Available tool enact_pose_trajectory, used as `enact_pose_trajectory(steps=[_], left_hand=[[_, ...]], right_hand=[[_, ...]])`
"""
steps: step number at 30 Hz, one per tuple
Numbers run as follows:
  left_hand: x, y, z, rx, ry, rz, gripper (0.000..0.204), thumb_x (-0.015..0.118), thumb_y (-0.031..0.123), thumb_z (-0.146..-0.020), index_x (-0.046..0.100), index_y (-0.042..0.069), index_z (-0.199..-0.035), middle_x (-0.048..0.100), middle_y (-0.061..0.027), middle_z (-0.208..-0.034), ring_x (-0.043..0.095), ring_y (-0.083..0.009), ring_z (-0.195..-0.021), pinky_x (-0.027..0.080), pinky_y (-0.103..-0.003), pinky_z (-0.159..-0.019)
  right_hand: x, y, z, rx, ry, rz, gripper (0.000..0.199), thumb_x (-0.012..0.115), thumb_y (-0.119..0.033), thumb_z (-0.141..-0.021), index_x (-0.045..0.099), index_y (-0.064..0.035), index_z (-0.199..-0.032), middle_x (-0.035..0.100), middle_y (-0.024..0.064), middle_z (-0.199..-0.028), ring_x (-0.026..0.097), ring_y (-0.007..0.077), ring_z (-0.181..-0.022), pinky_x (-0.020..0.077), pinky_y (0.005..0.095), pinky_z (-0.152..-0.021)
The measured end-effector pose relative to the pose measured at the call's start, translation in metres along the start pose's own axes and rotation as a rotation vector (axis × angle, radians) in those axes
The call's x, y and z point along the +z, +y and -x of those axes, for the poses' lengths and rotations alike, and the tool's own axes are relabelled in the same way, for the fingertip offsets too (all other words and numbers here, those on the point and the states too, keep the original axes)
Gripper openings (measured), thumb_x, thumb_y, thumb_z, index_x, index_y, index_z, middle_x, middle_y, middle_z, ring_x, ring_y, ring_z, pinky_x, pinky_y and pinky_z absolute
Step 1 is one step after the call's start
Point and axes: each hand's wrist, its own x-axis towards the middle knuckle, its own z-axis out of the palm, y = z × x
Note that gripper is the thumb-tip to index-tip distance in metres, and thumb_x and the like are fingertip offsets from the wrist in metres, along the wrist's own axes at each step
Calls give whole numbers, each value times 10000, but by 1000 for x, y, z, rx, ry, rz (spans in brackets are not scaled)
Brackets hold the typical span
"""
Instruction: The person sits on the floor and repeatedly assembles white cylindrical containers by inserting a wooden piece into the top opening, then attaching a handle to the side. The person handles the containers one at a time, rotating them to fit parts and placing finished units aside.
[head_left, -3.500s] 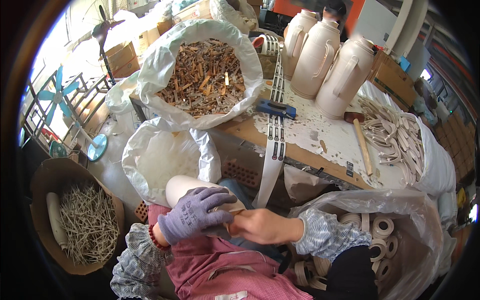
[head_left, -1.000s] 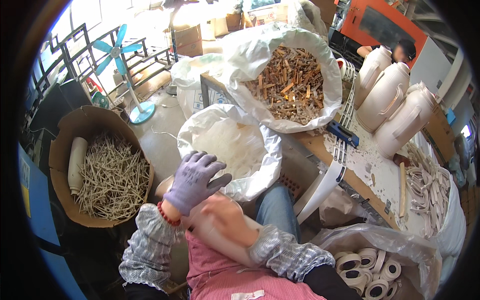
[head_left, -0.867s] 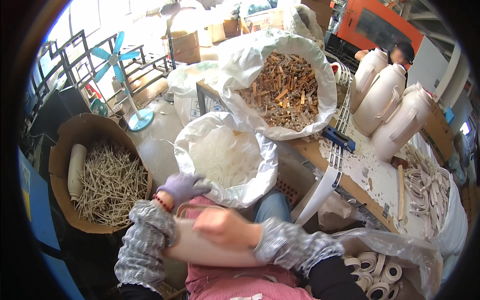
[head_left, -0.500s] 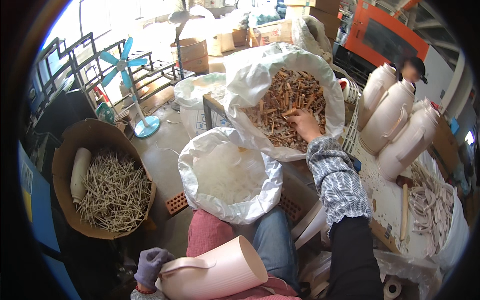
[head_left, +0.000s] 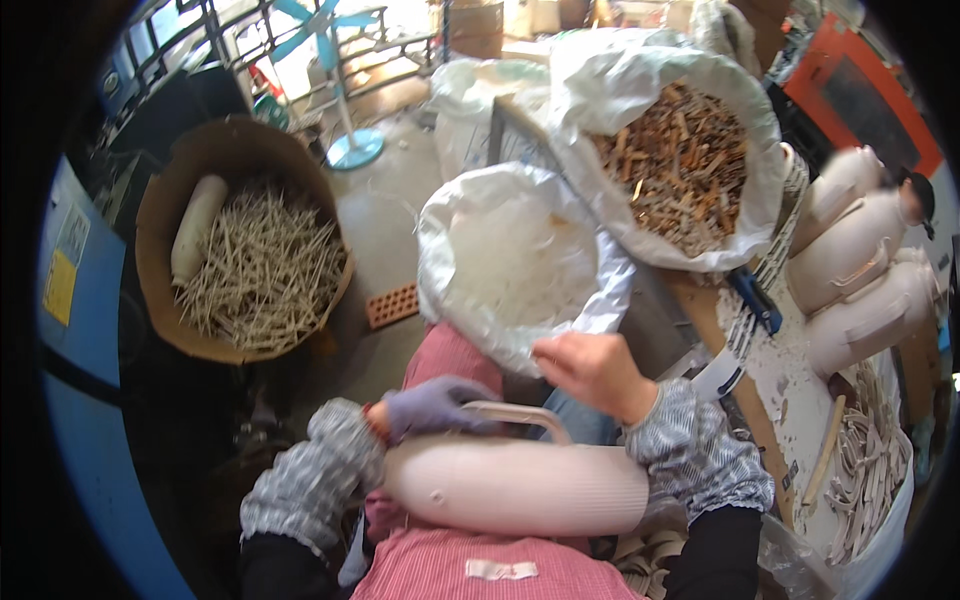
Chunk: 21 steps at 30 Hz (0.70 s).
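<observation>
A pale pink vacuum flask shell with ribbed sides lies across my lap, its handle uppermost. My left hand, in a grey-purple glove, is closed on it where the handle meets the body. Above the shell's right half is my bare right hand, fingers pinched together. Whatever is between those fingertips is too small or blurred to make out. Just beyond that hand stands a white sack of translucent, whitish plastic pieces. Farther right, a larger white sack holds many small brown pieces.
A cardboard drum with thin pale sticks and one pale bottle-shaped body stands at left. Several pale flask shells stand on the right-hand table near a pile of pale strips. A blue fan and perforated brick are on the floor.
My right hand has left the sack of brown pieces and come back over my lap. The flask shell has swung level and moved right and up, with my left hand still on it.
</observation>
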Motion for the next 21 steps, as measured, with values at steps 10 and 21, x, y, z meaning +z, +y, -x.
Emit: enact_pose_trajectory(steps=[10,21], left_hand=[[-1,-8,-10,-37,-82,38,474,784,259,-814,657,2,-1191,683,-35,-1009,597,-94,-892,480,-243,-789],[-1,-20,-10,-40,-46,47,446,771,285,-815,682,5,-1151,677,-21,-926,572,-84,-798,460,-246,-693]], right_hand=[[38,-51,31,-94,-66,196,207,751,-102,-715,668,-57,-899,631,33,-836,595,197,-782,508,312,-661],[54,-53,36,-124,-116,161,157,663,-108,-777,646,-39,-917,575,60,-833,570,209,-755,482,324,-646]])
